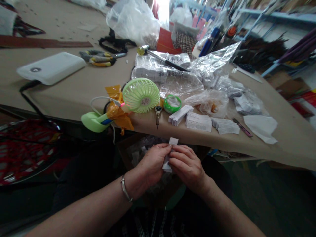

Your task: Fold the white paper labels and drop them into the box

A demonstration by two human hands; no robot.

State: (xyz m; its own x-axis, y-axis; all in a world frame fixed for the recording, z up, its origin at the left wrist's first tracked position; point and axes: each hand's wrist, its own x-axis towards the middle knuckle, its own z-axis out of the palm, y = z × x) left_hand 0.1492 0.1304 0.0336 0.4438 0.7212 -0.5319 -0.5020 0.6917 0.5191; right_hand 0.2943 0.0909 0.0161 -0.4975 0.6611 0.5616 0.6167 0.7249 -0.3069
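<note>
Left hand (153, 163) and right hand (187, 167) both grip white paper slips (173, 141); printed label stacks (198, 121) sit near table (217, 139) edge.

I look in on a workshop. Pliers (105, 60), paper slips (198, 121) and plastic bags (134, 21) crowd the worktop (61, 90); loaded shelves (278, 15) stand beyond.

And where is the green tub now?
In the head view, the tub is slightly right of centre on the table, right of the fan and behind the leftmost paper stack.
</note>
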